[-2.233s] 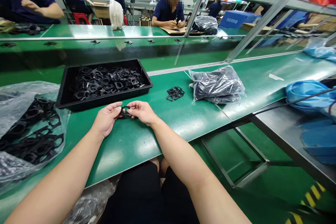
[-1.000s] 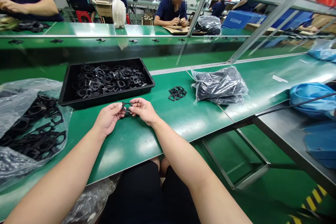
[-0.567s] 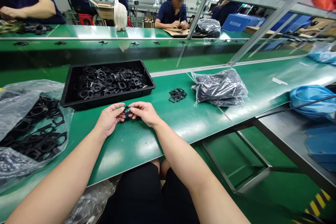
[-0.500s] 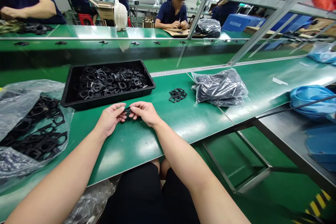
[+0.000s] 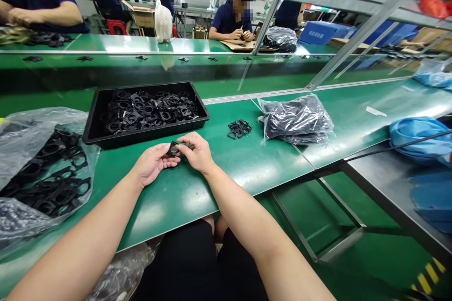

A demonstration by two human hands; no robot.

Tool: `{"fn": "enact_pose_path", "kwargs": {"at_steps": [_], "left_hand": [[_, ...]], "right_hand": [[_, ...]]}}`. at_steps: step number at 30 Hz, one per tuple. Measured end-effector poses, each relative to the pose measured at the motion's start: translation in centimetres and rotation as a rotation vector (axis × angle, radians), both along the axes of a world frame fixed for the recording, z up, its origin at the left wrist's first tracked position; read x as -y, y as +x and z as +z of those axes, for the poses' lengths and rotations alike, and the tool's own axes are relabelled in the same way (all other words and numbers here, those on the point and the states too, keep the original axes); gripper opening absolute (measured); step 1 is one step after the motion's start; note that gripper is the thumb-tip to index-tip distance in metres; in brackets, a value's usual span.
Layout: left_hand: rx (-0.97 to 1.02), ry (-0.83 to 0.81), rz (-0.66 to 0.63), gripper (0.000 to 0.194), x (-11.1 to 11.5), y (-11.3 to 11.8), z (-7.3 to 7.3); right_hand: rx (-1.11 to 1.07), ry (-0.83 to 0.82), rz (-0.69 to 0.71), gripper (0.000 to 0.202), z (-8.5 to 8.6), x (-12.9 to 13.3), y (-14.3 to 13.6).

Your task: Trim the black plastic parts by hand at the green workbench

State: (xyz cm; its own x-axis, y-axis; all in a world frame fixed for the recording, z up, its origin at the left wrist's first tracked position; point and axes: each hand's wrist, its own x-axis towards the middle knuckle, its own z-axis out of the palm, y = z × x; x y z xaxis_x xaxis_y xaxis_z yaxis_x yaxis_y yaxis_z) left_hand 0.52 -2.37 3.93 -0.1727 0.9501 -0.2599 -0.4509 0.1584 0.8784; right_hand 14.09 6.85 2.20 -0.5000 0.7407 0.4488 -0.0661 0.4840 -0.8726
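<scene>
Between my two hands, above the green tabletop (image 5: 183, 193), is a small black plastic part (image 5: 173, 149) with a round opening. My left hand (image 5: 154, 162) pinches its left side between thumb and fingers. From the right, the thumb and fingers of my right hand (image 5: 196, 150) grip its other edge. Behind my hands stands a black tray (image 5: 148, 132) heaped with similar black parts (image 5: 151, 108). A small pile of thin black rings (image 5: 239, 129) lies on the table to the right of my right hand.
An open clear plastic bag (image 5: 67, 115) of black parts lies at the left. Right of the ring pile is a filled plastic bag (image 5: 296, 117). Farther back, a belt (image 5: 116, 68) carries spaced black parts, and co-workers sit beyond it. A metal post (image 5: 370, 26) slants at right.
Both hands have turned the black part so that its round opening now shows. My left hand has rolled palm-up a little, and my right fingers have lifted slightly.
</scene>
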Motion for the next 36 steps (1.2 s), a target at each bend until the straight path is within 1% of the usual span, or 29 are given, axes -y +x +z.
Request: {"fn": "enact_pose_path", "kwargs": {"at_steps": [2,6,13,16,18,20,23,25,27,30,33,36], "left_hand": [[0.001,0.003,-0.001,0.021,0.0,0.0,0.0],[-0.016,0.002,-0.001,0.023,0.1,0.0,-0.1],[-0.052,-0.002,0.009,0.028,0.1,0.2,-0.2],[-0.131,0.011,0.032,0.030,0.2,0.3,-0.2],[-0.208,0.025,0.029,0.030,0.3,0.3,-0.1],[-0.238,0.033,0.002,0.029,0.3,0.4,0.0],[-0.145,0.032,-0.032,0.031,0.3,0.5,0.0],[-0.056,0.042,-0.017,0.033,0.2,0.5,0.0],[0.009,0.062,0.010,0.032,0.0,0.4,-0.1],[0.051,0.083,0.019,0.028,-0.1,0.2,-0.3],[0.048,0.096,0.003,0.028,-0.1,0.1,-0.5],[0.045,0.107,-0.010,0.029,0.0,0.1,-0.6]], "right_hand": [[0.041,0.078,-0.010,0.011,0.1,0.1,0.1],[0.055,0.130,0.012,0.006,0.5,0.2,0.3],[0.072,0.210,0.053,0.012,1.2,0.3,0.6],[0.061,0.218,0.071,0.013,1.1,0.2,0.8],[0.063,0.134,0.077,0.015,0.8,0.1,0.7],[0.051,-0.022,0.098,0.020,0.5,0.1,0.4],[-0.021,-0.243,0.125,0.027,0.1,0.2,-0.2],[-0.071,-0.295,0.083,0.034,0.1,0.2,-0.5],[-0.073,-0.265,0.009,0.035,0.2,0.3,-0.5],[-0.006,-0.143,-0.061,0.024,0.3,0.4,-0.3],[0.038,-0.052,-0.070,0.014,0.2,0.4,-0.1],[0.050,-0.024,-0.074,0.012,0.0,0.5,-0.1]]}}
